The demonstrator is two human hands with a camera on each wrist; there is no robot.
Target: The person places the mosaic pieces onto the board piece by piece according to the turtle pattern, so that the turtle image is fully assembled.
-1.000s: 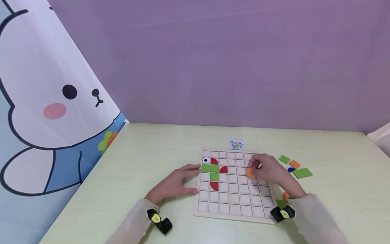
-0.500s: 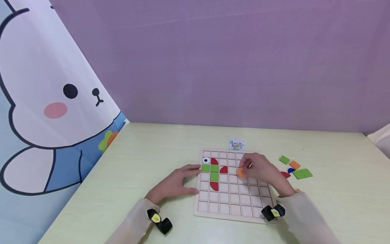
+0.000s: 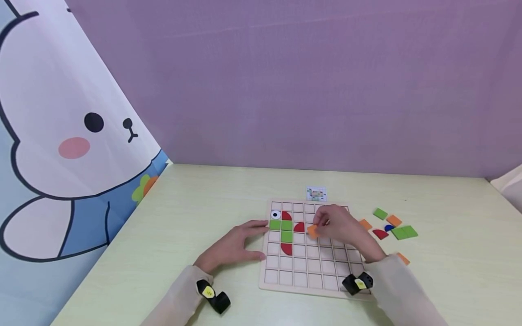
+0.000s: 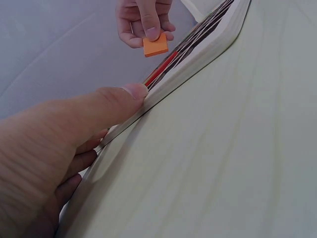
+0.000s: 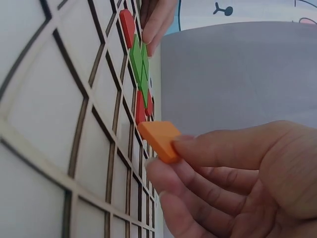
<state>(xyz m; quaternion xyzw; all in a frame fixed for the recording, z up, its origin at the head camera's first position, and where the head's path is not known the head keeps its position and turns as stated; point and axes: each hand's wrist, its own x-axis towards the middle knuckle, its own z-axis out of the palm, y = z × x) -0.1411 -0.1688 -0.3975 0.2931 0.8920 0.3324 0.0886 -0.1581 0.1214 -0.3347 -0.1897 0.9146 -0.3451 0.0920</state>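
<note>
Between thumb and fingers, my right hand point(image 3: 337, 226) pinches an orange square tile point(image 5: 161, 139) by one edge, just above the wooden grid board point(image 3: 302, 277). In the head view the tile overlaps the cells right of a red quarter-round tile point(image 3: 299, 227). My left hand point(image 3: 234, 244) rests at the board's left edge, thumb and fingers spread straight against it; in the left wrist view its thumb point(image 4: 116, 101) touches the rim. On the board lie green square tiles point(image 3: 287, 236), a round-eye tile point(image 3: 275, 214) and several red quarter-rounds.
Right of the board are loose tiles: green squares point(image 3: 405, 232), a red quarter-round point(image 3: 380, 234), a dark blue piece point(image 3: 389, 228) and orange ones point(image 3: 394, 220). A small picture card point(image 3: 316, 193) lies beyond the board's far edge. A purple cloth wall point(image 3: 326, 90) stands behind the table.
My right hand has moved left over the board with the orange tile, nearing the red quarter-round. Loose tiles once behind its arm now show. The left hand stays put.
</note>
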